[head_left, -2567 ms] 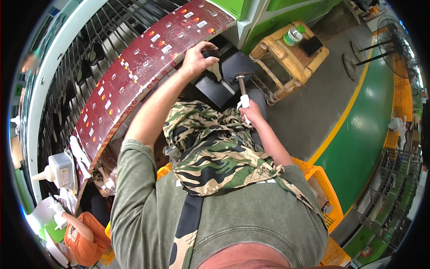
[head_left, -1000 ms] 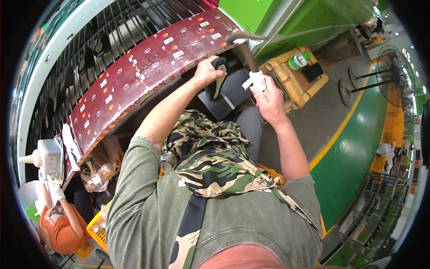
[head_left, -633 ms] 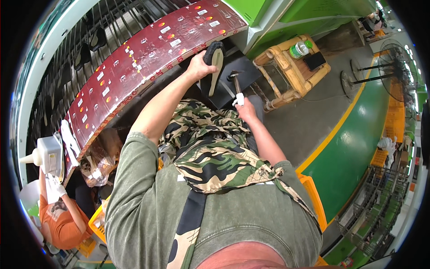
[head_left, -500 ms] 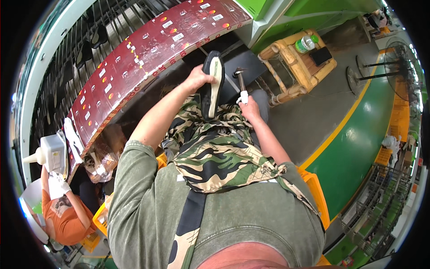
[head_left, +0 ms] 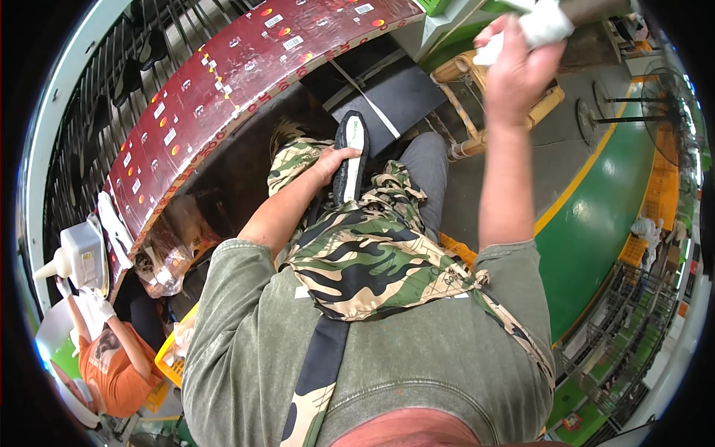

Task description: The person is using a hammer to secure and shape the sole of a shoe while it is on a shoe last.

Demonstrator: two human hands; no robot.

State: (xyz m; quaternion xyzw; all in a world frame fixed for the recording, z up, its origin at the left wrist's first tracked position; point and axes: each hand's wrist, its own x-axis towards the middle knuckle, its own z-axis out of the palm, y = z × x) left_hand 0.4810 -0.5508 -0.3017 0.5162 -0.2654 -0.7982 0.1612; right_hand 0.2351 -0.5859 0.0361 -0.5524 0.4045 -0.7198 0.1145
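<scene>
Sole side up over my lap lies a black shoe (head_left: 355,138) with a pale strip down its middle. My left hand (head_left: 328,162) is closed round its side, thumb across the pale bottom. Raised high at the upper right, well apart from the shoe, my right hand (head_left: 519,82) grips a hammer (head_left: 547,24) by its white-wrapped handle. The hammer's far end is blurred and runs toward the picture's rim, so its head cannot be made out. A camouflage apron (head_left: 372,261) covers my front and lap.
A maroon-covered bench (head_left: 223,86) curves along the far left, before a rack with dark shoes. Bamboo stool (head_left: 547,104) and standing fan (head_left: 663,112) are at right. A co-worker in orange (head_left: 115,372) works at lower left, beside a white squeeze container (head_left: 83,257). Wire racks (head_left: 611,328) stand lower right.
My right hand has swung the hammer from beside the shoe up to the upper right. The shoe and my left hand have come slightly lower and nearer my body.
</scene>
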